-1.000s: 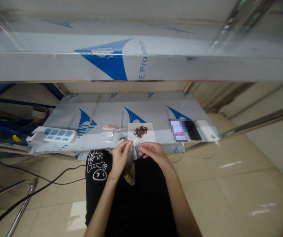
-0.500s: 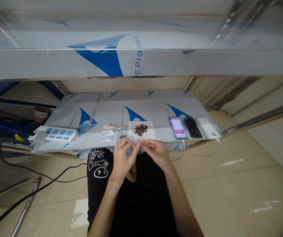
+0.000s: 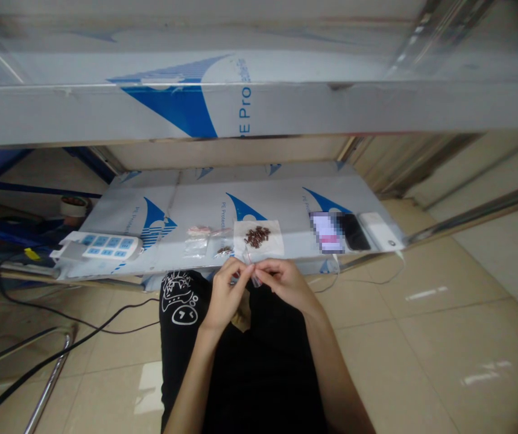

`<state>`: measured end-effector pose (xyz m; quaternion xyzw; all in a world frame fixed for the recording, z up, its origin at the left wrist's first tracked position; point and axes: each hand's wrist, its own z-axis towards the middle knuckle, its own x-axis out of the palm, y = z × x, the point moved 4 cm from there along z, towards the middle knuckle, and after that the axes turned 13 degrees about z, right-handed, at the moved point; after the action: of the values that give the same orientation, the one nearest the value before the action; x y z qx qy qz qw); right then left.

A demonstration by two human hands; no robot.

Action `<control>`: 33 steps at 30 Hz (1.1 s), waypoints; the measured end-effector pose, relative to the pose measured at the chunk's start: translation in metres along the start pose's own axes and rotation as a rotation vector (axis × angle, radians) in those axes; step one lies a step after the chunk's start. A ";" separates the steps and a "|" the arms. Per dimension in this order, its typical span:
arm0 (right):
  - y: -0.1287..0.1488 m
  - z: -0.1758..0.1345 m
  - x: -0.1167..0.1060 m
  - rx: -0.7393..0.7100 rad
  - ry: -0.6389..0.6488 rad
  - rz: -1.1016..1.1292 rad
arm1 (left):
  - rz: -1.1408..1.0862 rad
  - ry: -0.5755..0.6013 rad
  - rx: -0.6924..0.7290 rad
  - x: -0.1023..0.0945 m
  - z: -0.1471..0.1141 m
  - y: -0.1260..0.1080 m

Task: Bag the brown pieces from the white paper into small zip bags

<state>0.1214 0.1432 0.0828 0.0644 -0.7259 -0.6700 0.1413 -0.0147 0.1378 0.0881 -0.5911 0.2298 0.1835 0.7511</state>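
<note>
Head view: left hand (image 3: 228,294) and right hand (image 3: 287,284) both pinched a small clear bag (image 3: 257,281), near brown pellets (image 3: 257,236) on a white sheet (image 3: 275,242). Thin plastic called for light, even fingertip pressure, both hands level.

A: Lower shelf (image 3: 281,193), what's on it?
B: Grey top, blue printed marks. White power strip (image 3: 113,246), front-left corner. Clear plastic bags (image 3: 196,248) near front edge, left of middle. White sheet (image 3: 274,245) just right of them, also near front edge.
A: Right end?
B: Lit phone (image 3: 328,232), dark phone (image 3: 355,232), white device (image 3: 380,231) in a row; device at front-right corner.
</note>
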 end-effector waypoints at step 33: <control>-0.002 0.002 -0.003 -0.027 -0.153 0.007 | -0.182 -0.018 -0.158 0.012 -0.008 0.003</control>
<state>0.1234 0.1454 0.0806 0.0089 -0.7258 -0.6821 0.0887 -0.0076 0.1305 0.0771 -0.6653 0.1534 0.1375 0.7176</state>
